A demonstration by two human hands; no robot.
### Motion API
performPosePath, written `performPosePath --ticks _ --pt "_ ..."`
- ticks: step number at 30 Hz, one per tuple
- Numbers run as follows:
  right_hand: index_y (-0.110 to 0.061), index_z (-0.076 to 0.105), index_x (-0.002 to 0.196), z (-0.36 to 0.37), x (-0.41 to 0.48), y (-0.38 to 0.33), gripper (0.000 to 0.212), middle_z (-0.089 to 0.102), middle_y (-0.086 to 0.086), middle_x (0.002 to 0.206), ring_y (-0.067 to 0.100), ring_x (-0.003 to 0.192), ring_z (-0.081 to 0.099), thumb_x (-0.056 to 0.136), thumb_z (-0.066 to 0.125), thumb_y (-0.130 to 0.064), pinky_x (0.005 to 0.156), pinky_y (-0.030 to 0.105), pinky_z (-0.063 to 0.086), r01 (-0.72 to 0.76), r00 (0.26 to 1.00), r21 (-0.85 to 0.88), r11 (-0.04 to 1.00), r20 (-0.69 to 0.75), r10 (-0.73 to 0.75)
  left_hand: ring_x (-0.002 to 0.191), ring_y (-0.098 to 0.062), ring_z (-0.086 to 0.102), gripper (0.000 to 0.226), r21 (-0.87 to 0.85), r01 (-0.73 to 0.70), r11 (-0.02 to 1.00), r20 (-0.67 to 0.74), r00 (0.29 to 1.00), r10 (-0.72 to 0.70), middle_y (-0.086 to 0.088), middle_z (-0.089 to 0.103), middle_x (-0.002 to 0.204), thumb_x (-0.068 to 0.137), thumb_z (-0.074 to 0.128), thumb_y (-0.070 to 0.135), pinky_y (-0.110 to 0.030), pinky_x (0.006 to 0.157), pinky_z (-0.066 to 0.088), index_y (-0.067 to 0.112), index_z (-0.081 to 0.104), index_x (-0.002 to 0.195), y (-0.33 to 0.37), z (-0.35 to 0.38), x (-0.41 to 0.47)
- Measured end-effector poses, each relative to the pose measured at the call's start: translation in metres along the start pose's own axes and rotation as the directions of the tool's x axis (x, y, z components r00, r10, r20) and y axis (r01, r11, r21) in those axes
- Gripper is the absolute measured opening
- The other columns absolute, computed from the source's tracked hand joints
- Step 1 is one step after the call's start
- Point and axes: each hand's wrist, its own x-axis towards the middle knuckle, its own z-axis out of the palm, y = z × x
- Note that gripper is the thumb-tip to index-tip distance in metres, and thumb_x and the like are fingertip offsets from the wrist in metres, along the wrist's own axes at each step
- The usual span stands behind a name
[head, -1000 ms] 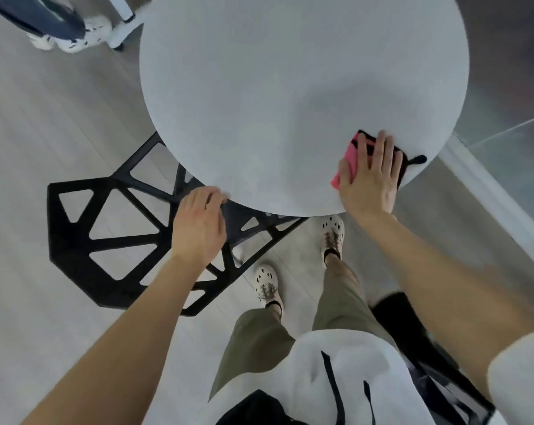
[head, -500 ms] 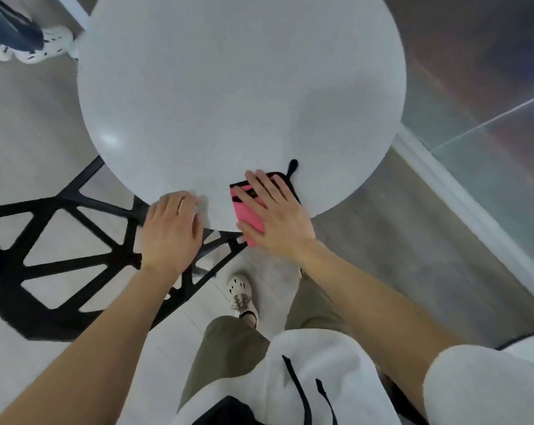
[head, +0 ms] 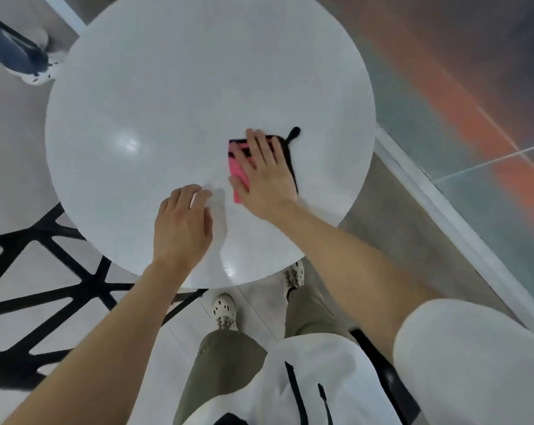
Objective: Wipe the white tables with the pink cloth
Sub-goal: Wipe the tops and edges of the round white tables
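The fingers [head: 256, 145] of the right hand [head: 264, 179] are lying straight and spread, pressing down flat on the pink cloth [head: 235, 167] rather than curling round it; the palm is covering most of the cloth, so only a pink strip on its left, a black border and 1 black loop [head: 294, 133] are showing. The cloth is sitting right of centre in the frame, on the lower right part of the round white table [head: 167, 87]. Just left of it, the fingers [head: 187, 194] of the left hand [head: 183, 223] are bending loosely, their tips resting on the table and holding nothing.

A wiping stroke seems to be under way; the upper half of the table is lying well beyond the cloth and probably needs reaching. Since nothing is pinching the cloth, a fast stroke could be leaving it behind or bunching it under the palm; near the rim it could be sliding off to the floor. The resting left hand may be smearing wiped surface. A black chair [head: 45, 271] is standing at the lower left, near the feet; stepping round could be catching it.
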Motion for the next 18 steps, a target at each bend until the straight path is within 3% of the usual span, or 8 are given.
performPosePath --ticks 2,4,6,9,13,16,18 --pt "-0.024 0.020 0.174 0.006 -0.040 -0.004 0.069 0.008 0.014 0.181 0.033 0.168 0.001 0.114 0.023 -0.059 0.134 0.056 0.006 0.202 0.978 0.005 0.979 0.041 -0.203 0.121 -0.037 0.060 0.036 0.005 -0.007 1.000 0.040 0.999 0.007 -0.011 0.063 0.135 0.097 0.063 0.006 -0.050 0.099 0.051 0.010 0.063 0.133 0.006 -0.002 0.014" --pt "-0.026 0.023 0.173 0.004 -0.074 0.027 0.068 0.011 0.010 0.181 0.029 0.169 0.001 0.114 0.027 -0.059 0.135 0.054 0.008 0.273 0.961 0.018 0.962 0.041 -0.273 0.125 -0.036 0.058 0.046 0.003 -0.051 0.999 0.129 0.990 0.050 -0.009 0.059 0.139 0.095 0.070 0.014 -0.050 0.102 0.050 0.015 0.059 0.140 0.014 -0.005 0.033" --pt "-0.028 0.022 0.173 -0.003 -0.092 0.074 0.070 0.009 0.006 0.182 0.026 0.169 0.000 0.113 0.029 -0.064 0.135 0.053 0.010 0.225 0.973 -0.006 0.974 0.052 -0.224 0.135 -0.034 0.052 0.066 0.020 -0.087 0.996 0.267 0.960 0.078 -0.004 0.051 0.150 0.090 0.077 0.028 -0.051 0.107 0.048 0.024 0.052 0.151 0.022 -0.007 0.054" --pt "-0.030 0.018 0.174 -0.021 -0.070 0.142 0.073 0.006 0.006 0.182 0.025 0.169 -0.001 0.112 0.027 -0.068 0.135 0.053 0.012 0.017 0.999 -0.021 1.000 0.052 -0.016 0.142 -0.034 0.043 0.088 0.053 -0.033 0.998 0.408 0.913 0.009 0.002 0.040 0.158 0.081 0.088 0.038 -0.054 0.108 0.047 0.038 0.043 0.157 0.028 -0.009 0.079" --pt "-0.029 0.012 0.174 -0.035 0.026 0.170 0.074 0.006 0.013 0.182 0.032 0.168 0.004 0.111 0.020 -0.067 0.135 0.055 0.006 -0.269 0.963 -0.008 0.963 -0.025 0.269 0.139 -0.036 0.045 0.089 0.027 0.010 1.000 0.374 0.927 -0.020 0.002 0.044 0.155 0.072 0.097 0.032 -0.056 0.101 0.051 0.038 0.053 0.149 0.027 -0.002 0.084" --pt "-0.025 0.012 0.174 -0.036 0.088 0.133 0.076 0.005 0.017 0.181 0.037 0.167 0.004 0.109 0.015 -0.064 0.135 0.057 0.004 -0.307 0.950 0.000 0.952 -0.050 0.307 0.137 -0.038 0.048 0.092 0.008 0.034 0.999 0.338 0.940 -0.034 0.000 0.047 0.154 0.067 0.099 0.027 -0.056 0.099 0.053 0.035 0.056 0.148 0.031 0.002 0.080" --pt "-0.026 0.012 0.174 -0.030 0.103 0.098 0.074 0.004 0.017 0.181 0.036 0.168 0.002 0.110 0.015 -0.062 0.135 0.056 0.002 -0.218 0.975 0.007 0.976 -0.032 0.218 0.136 -0.038 0.049 0.092 0.004 0.029 1.000 0.331 0.943 -0.029 0.000 0.048 0.154 0.067 0.098 0.027 -0.054 0.098 0.054 0.033 0.056 0.148 0.032 0.002 0.079"
